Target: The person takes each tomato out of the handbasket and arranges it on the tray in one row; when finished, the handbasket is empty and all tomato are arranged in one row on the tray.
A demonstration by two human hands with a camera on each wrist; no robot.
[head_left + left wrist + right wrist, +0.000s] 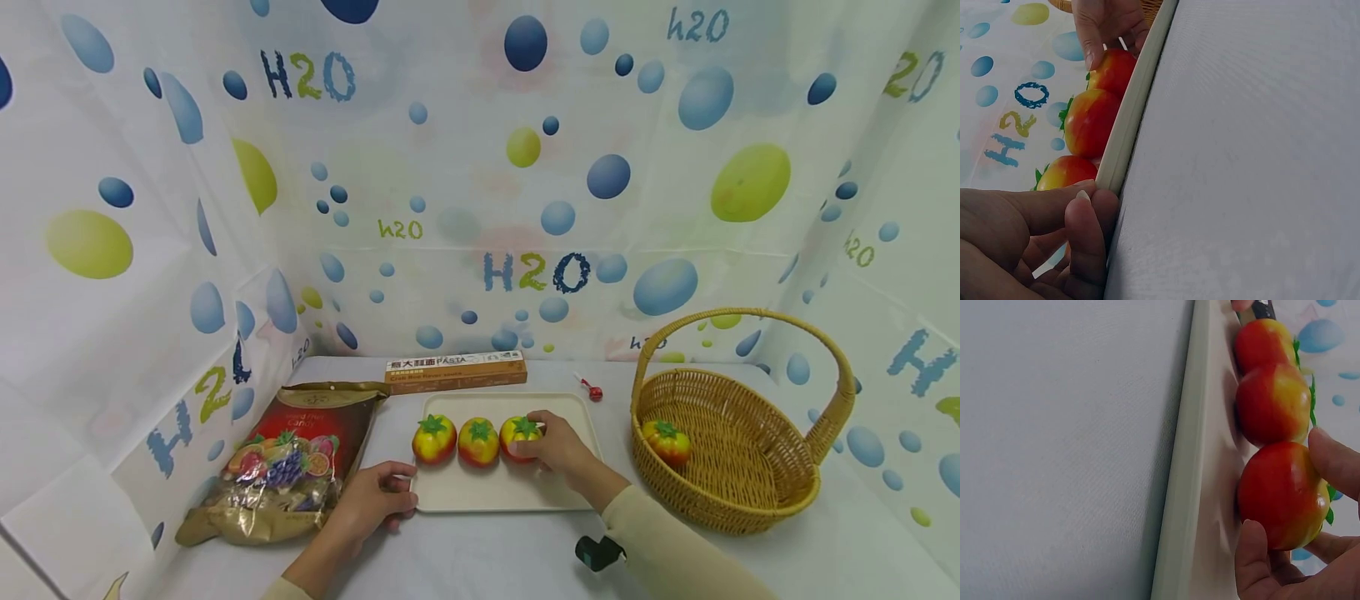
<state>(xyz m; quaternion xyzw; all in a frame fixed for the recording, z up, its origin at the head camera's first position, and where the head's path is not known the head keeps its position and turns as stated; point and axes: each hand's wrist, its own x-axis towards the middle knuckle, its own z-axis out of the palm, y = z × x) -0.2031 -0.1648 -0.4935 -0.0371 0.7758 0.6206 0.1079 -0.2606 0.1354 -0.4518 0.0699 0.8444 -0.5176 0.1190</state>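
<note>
Three glossy red-and-yellow tomatoes with green leafy tops sit in a row on a cream tray (517, 498): a left one (434, 440), a middle one (477, 442) and a right one (514, 435). My right hand (558, 450) grips the right tomato, thumb and fingers spread around its sides; the right wrist view shows this tomato (1282, 497) close against the middle one. At the tray's left edge, my left hand (375, 500) pinches the rim, thumb and fingertips meeting by the corner in the left wrist view.
A wicker basket (738, 508) with a tall handle stands at the right, another tomato (666, 443) inside. On the left lies a red-and-gold candy bag (288, 462). Behind the tray are a pasta box (456, 372) and a red lollipop (595, 392). Patterned curtains enclose the table.
</note>
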